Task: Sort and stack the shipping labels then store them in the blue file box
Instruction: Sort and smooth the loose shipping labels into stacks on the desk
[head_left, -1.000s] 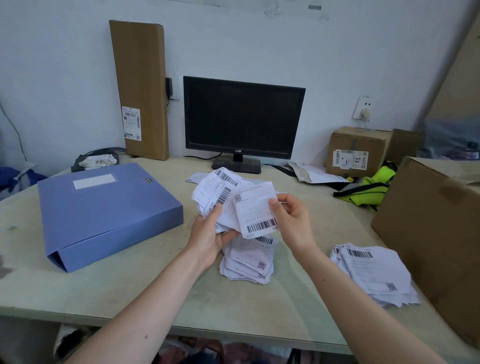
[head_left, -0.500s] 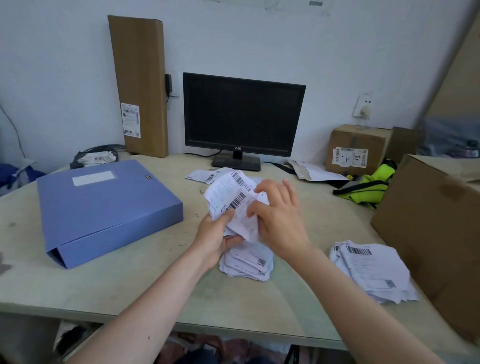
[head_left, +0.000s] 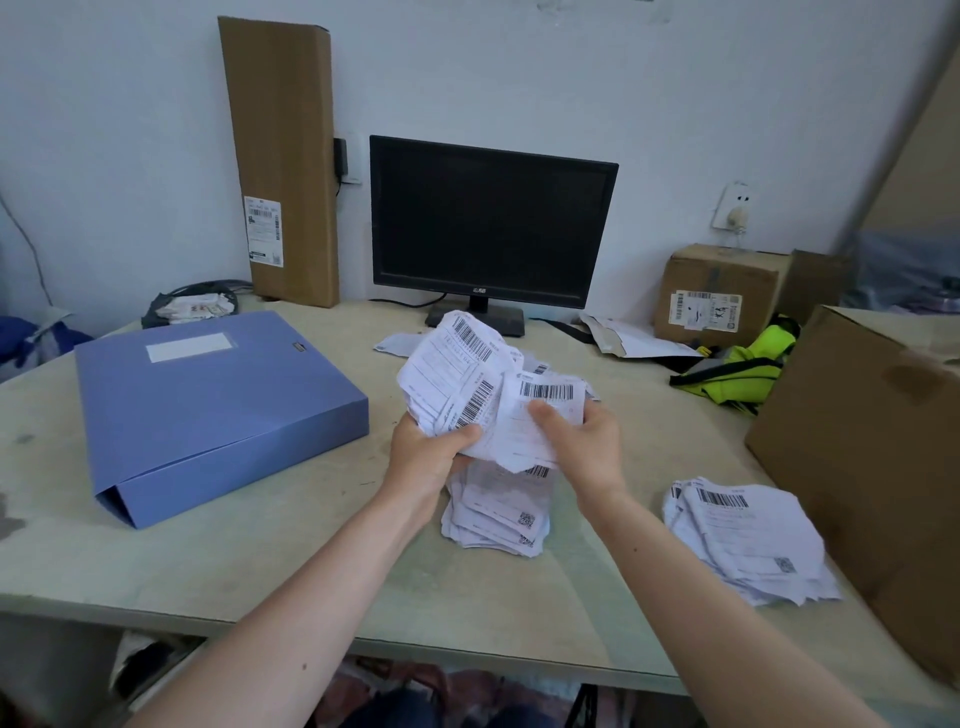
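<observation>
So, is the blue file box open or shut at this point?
Shut. The blue file box lies flat on the table, cover down flush; none of its interior shows.

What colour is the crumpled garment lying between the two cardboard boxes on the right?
Fluorescent yellow-green with black straps: the crumpled garment, clearest in the head view.

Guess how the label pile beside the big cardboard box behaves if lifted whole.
Likely floppy: the label pile is thin, wrinkled paper sheets. Probably sheds or fans sheets, since its edges lie staggered. Probably light for its footprint.
</observation>
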